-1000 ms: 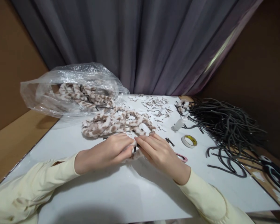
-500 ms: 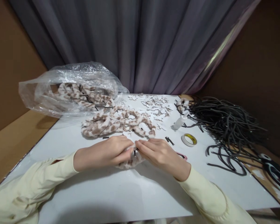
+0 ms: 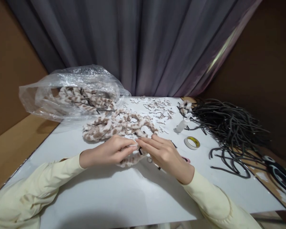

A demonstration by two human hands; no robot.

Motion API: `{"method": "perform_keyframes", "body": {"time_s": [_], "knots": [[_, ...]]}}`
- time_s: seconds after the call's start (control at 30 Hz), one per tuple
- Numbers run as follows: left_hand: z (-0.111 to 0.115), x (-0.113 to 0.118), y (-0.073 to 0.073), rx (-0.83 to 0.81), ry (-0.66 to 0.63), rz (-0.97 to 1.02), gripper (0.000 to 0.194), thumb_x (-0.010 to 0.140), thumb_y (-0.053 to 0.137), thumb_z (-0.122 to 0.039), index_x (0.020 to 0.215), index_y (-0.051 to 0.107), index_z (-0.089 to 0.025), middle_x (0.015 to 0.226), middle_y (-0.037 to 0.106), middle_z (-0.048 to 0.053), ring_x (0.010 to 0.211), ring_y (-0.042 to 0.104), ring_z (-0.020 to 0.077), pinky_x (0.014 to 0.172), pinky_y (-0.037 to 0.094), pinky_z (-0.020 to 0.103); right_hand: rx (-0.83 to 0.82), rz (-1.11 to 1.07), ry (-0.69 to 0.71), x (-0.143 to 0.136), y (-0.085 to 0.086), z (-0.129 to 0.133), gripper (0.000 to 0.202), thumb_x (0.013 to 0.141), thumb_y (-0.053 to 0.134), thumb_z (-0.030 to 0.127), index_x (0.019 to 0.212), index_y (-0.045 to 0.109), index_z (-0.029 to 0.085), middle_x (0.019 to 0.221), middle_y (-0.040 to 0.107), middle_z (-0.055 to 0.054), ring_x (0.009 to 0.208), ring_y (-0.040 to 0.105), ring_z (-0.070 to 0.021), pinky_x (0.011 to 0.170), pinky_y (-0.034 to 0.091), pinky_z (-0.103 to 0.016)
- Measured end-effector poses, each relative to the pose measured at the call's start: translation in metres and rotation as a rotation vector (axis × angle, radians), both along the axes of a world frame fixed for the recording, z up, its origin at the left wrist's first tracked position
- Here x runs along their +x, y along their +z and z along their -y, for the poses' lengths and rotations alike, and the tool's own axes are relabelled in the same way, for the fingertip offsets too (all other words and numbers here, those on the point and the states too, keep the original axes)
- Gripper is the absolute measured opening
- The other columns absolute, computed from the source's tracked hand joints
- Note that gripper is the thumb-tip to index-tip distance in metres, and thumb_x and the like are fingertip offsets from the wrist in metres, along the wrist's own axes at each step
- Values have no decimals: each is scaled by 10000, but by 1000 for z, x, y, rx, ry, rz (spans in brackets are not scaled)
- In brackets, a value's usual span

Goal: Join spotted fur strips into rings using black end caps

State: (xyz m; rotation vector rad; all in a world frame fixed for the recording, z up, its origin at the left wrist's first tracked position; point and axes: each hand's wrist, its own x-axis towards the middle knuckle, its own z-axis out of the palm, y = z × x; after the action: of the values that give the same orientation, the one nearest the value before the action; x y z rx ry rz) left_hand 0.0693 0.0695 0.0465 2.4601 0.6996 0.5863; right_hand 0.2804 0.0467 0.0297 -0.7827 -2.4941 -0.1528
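Between my hands is a fluffy white-and-brown ring, its lower curve hanging under my fingers. My left hand pinches the ring's upper part between thumb and fingers. My right hand meets it from the other side, its fingertips pressed together at the same spot. A short black cord end sticks out between the hands. Under my right palm a small metal ring shows; the rest of that piece is hidden. Just beyond my hands lie several finished-looking fluffy rings in a pile.
At the back left a clear plastic bag holds more fluffy rings. Small metal clasps with white tags are scattered at the back. To the right are a white bottle, a tape roll, a heap of black cords and black-handled scissors.
My fingertips have shifted slightly up and left with the fluffy ring. The black cord end now tilts, and a metal ring has come into sight under my right hand.
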Motion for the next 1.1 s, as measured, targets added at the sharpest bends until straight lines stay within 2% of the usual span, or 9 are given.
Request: {"method": "perform_keyframes", "body": {"time_s": [0.1,0.23,0.3,0.57,0.7,0.9,1.0,1.1], "knots": [[1,0,-2,6,36,62,284,903,404,-191,621,406,-165,516,337,-60,454,347,65,486,258,210,-5,-40,-30,-2,-4,0,333,926,332,109,1215,495,118,1174,584,-110,867,502,-182,705,444,-314],[1,-1,0,-22,70,57,272,904,402,-202,636,425,-164,530,360,-57,460,351,65,478,265,198,-16,-69,-56,-8,-4,-1,327,915,438,252,1197,514,106,1073,623,-124,791,486,-191,668,427,-336],[1,-2,1,-35,72,46,273,906,396,-219,644,444,-162,530,370,-55,457,354,67,470,269,196,-44,-94,-60,-9,-3,-1,326,917,433,282,1180,530,116,1035,634,-123,770,477,-188,662,418,-337],[1,0,-1,5,49,53,236,908,404,-211,703,506,-152,513,357,-61,446,361,68,471,263,207,-110,-256,-21,-8,-3,-2,252,907,447,220,1108,582,150,983,661,-98,736,466,-181,651,421,-339],[2,2,-4,88,32,37,266,910,381,-183,656,455,-156,545,372,-45,485,374,81,506,272,229,-118,-338,2,-10,-5,0,215,885,482,167,1067,594,146,972,672,-88,728,520,-172,644,454,-323],[8,3,-5,218,13,-44,229,915,333,-159,763,504,-140,686,521,34,635,483,138,605,363,247,-118,-397,-138,-15,-11,7,261,878,438,102,1102,560,158,1085,619,-120,951,603,-189,746,516,-290],[11,3,-5,296,5,-99,235,919,319,-155,810,524,-124,692,524,51,650,481,155,605,373,260,-181,-452,-142,-16,-10,7,217,857,495,128,1066,546,160,1027,624,-111,918,615,-181,758,518,-271],[13,4,-6,378,4,-140,249,917,304,-135,817,530,-112,676,506,54,637,462,160,591,366,266,-273,-476,-112,-16,-6,5,137,842,537,152,978,551,154,901,632,-83,808,622,-158,696,513,-236]]}}
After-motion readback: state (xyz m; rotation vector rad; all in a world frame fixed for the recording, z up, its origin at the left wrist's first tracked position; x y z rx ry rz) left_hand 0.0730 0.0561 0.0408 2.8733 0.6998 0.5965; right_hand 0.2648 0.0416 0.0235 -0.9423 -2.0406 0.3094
